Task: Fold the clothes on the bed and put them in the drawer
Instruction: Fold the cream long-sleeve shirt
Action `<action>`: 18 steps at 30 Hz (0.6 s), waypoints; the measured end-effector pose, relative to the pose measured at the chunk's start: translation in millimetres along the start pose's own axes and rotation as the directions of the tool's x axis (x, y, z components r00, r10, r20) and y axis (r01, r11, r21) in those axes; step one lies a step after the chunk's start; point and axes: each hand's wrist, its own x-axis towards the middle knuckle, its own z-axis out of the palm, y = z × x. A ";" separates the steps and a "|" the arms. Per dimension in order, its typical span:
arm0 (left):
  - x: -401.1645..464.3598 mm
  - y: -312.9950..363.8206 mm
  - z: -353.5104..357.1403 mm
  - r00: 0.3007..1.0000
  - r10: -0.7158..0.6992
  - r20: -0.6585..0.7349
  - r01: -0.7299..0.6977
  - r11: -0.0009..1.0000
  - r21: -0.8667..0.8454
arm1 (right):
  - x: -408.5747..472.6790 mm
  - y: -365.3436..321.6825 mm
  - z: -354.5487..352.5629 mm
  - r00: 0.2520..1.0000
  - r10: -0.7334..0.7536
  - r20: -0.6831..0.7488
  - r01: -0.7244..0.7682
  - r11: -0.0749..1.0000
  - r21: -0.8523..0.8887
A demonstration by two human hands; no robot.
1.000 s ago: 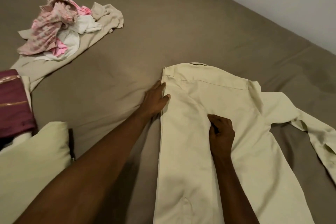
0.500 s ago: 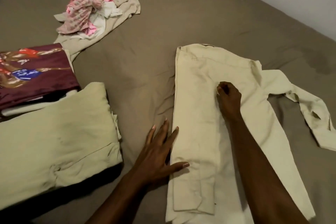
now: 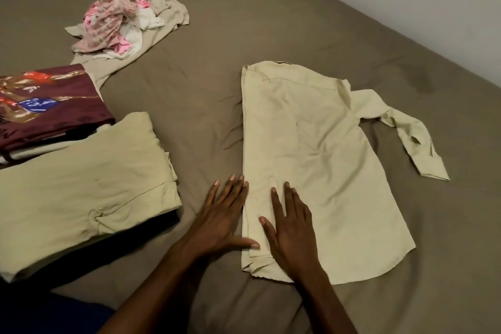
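Both hands lie flat with fingers spread: my left hand [image 3: 225, 218] on the bed [image 3: 271, 16] against the folded edge of the cream shirt [image 3: 320, 160], my right hand [image 3: 291, 230] pressing that fold. I judge the left side done; next the right sleeve [image 3: 406, 135], splayed out, needs folding in.

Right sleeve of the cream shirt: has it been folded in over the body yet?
No, the sleeve lies stretched out on the bed, off the right side of the cream shirt.
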 end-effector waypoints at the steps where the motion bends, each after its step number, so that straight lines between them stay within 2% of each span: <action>1: 0.9 -1.0 1.0 1.000 0.001 0.003 -0.001 1.000 0.004 | 0.6 -0.2 -1.5 1.000 -0.005 0.004 0.005 1.000 0.024; 4: 0.2 -3.5 2.9 1.000 -0.001 -0.001 0.001 1.000 -0.007 | 2.4 2.3 -17.3 0.999 0.034 -0.025 -0.026 0.966 0.258; 6: -0.2 -3.6 3.2 1.000 -0.008 -0.010 0.007 1.000 -0.026 | 0.4 17.8 -27.5 0.984 0.137 -0.114 -0.090 0.933 0.349; 8: 0.1 -1.2 1.5 0.999 -0.032 -0.020 0.030 0.996 -0.082 | -0.8 49.8 -34.0 0.932 0.271 -0.240 -0.183 0.925 0.332; 10: 0.8 2.9 0.0 0.995 -0.082 -0.065 0.066 0.973 -0.221 | -4.0 92.1 -39.8 0.865 0.405 -0.297 -0.314 0.897 0.312; 12: 2.8 10.2 2.6 0.969 -0.181 -0.167 0.105 0.917 -0.385 | -9.3 133.3 -49.1 0.811 0.491 -0.320 -0.420 0.867 0.268; 15: 9.3 36.3 6.4 0.844 -0.326 -0.426 0.109 0.882 -0.458 | -17.3 185.1 -63.6 0.724 0.648 -0.238 -0.554 0.751 0.359; 17: 19.7 60.5 5.6 0.768 -0.293 -0.569 0.022 0.901 -0.434 | -18.1 207.3 -71.5 0.685 0.718 -0.128 -0.646 0.678 0.351; 18: 27.0 75.9 4.2 0.767 -0.258 -0.588 -0.033 0.899 -0.437 | -18.0 215.8 -77.7 0.662 0.746 -0.073 -0.691 0.645 0.327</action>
